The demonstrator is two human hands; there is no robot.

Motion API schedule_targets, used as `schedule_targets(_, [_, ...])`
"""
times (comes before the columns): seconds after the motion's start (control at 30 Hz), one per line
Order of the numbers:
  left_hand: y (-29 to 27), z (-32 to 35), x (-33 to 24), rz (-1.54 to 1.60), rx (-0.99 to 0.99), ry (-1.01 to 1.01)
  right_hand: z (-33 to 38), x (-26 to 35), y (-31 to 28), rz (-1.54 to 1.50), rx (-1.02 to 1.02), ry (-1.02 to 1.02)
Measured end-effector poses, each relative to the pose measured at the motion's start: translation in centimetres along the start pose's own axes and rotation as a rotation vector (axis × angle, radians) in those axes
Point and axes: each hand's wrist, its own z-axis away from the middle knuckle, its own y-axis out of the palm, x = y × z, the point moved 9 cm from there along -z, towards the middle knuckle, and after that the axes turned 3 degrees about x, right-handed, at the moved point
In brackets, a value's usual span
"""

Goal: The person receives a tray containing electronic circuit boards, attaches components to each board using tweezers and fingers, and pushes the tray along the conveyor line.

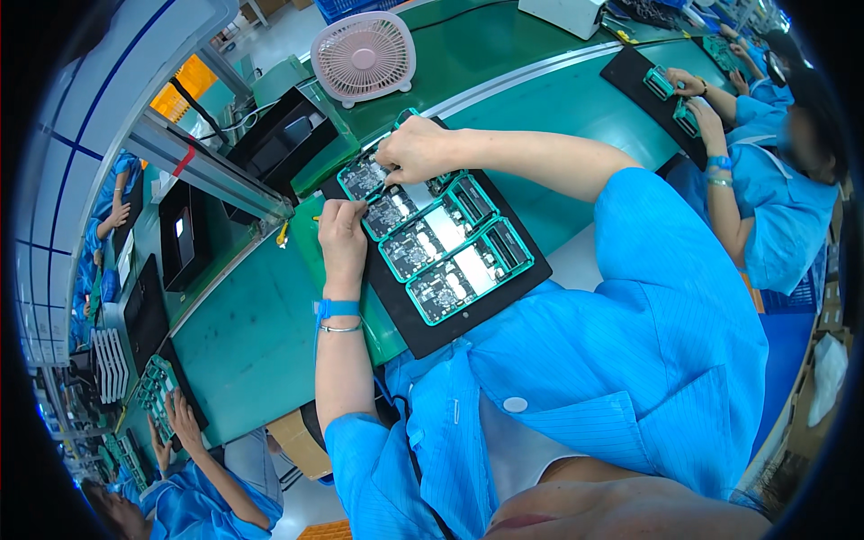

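Note:
Several phone assemblies with exposed circuit boards, each in a green frame [490, 286], lie in a row on a black mat [434, 338] in front of me. My right hand [416, 149] is closed over the far assembly [362, 177], its fingers curled down onto it. What those fingers pinch is hidden beneath the hand. My left hand [343, 238] is closed too, fingertips bent against the left edge of the far assemblies. Whether anything is between them cannot be seen. A blue wrist strap [338, 308] circles my left wrist.
A pink fan [364, 58] stands beyond the mat. Black bins [279, 144] and a metal post [211, 171] are at the left. Co-workers handle similar green-framed parts at the right [688, 117] and lower left [159, 396]. The green bench [256, 346] runs under the mat.

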Motion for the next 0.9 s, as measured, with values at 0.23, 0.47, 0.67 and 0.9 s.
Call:
schedule_targets(0.23, [0.2,0.1,0.2,-0.021,0.021,0.002,-0.1,0.5,0.2,0.012,0.019,-0.037])
schedule_targets(0.47, [0.1,0.1,0.2,-0.023,0.023,0.001,-0.1,0.8,0.3,0.009,0.007,-0.063])
schedule_targets(0.67, [0.2,0.1,0.2,-0.03,0.017,0.008,-0.1,1.0,0.4,0.057,0.012,-0.065])
schedule_targets(0.9, [0.5,0.2,0.6,0.01,0.026,-0.009,-0.1,1.2,0.4,0.091,0.011,-0.071])
